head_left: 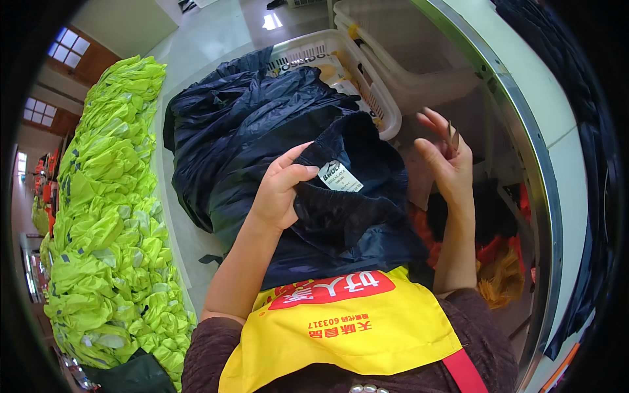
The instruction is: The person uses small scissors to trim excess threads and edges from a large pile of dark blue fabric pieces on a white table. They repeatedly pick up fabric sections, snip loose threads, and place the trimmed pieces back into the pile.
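My left hand (280,188) is closed on the edge of a dark navy garment (354,219), thumb on top. A white label (339,177) is sewn inside the garment's opening, just beside that thumb. The opening gapes toward the right, and the rest of the cloth drapes down to my lap. My right hand (449,157) is raised to the right of the garment, apart from it, with thumb and fingers partly spread. Small pointed metal thread snips (453,137) stick up between its fingers; their handle is hidden in the hand.
A heap of dark navy garments (229,131) lies just beyond. Left of it is a long pile of bright yellow-green garments (111,229). A white plastic basket (390,118) and clear bins (419,72) stand behind. A metal-edged table (524,124) curves along the right, over orange and black cloth (501,268).
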